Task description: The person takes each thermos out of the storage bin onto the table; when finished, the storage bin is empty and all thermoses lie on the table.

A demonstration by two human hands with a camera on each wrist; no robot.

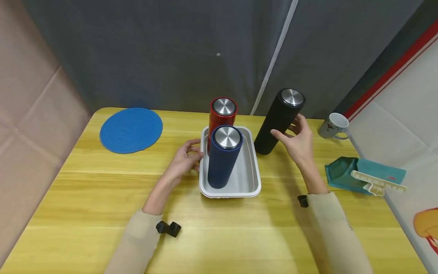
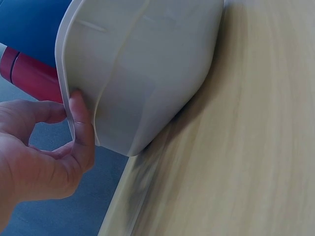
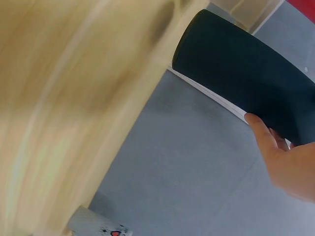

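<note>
Right of centre in the head view, the black flask (image 1: 278, 121) is gripped by the curled fingers of the right hand (image 1: 298, 142), standing on the table (image 1: 85, 198) just beside the white tray (image 1: 254, 175). At the frame's centre, the tray's left rim is pinched by the left hand (image 1: 184, 160), thumb and fingers curled. A blue flask (image 1: 222, 158) and a red flask (image 1: 220, 114) are held upright in the tray.

Counter (image 1: 102, 198): tray (image 1: 254, 179) at centre, holding two flasks upright, near flask (image 1: 223, 156) in front of far flask (image 1: 221, 114). Third flask (image 1: 278, 121) stands on the counter just right of the tray. Round mat (image 1: 131, 129) far left. Mug (image 1: 333, 125) far right. Folded cloth (image 1: 345, 171) at the right edge, clip (image 1: 376, 183) on it.
</note>
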